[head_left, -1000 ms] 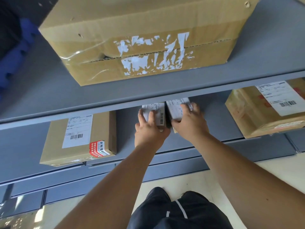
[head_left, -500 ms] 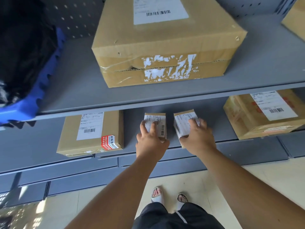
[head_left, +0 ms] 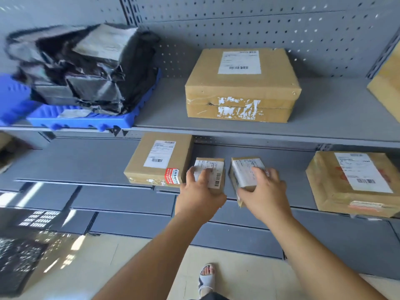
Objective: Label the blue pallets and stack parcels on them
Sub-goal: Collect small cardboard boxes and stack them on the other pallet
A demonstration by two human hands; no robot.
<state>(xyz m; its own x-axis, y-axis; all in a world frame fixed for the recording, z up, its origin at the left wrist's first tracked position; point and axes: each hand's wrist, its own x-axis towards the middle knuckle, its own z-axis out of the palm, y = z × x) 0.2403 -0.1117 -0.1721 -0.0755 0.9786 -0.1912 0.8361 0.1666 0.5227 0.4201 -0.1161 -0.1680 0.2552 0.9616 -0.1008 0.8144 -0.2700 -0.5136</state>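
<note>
Two small cardboard parcels with white labels are at the front of the lower grey shelf (head_left: 91, 167). My left hand (head_left: 200, 195) grips the left small parcel (head_left: 213, 169) from the front, fingers over its label. My right hand (head_left: 265, 195) grips the right small parcel (head_left: 244, 169), which is tilted, its near end off the shelf edge. A blue pallet (head_left: 91, 121) sits on the upper shelf at the left, piled with black and grey bagged parcels (head_left: 86, 68).
A labelled box (head_left: 160, 161) stands just left of my left hand and another box (head_left: 355, 182) at the right of the lower shelf. On the upper shelf (head_left: 324, 118) sit a large taped box (head_left: 242, 85) and a box edge (head_left: 387, 83) at the far right. Pegboard backs the rack.
The view has lifted, so the upper shelf and blue pallet now show. Both hands have pulled the two small parcels forward to the shelf edge; the right parcel has tilted.
</note>
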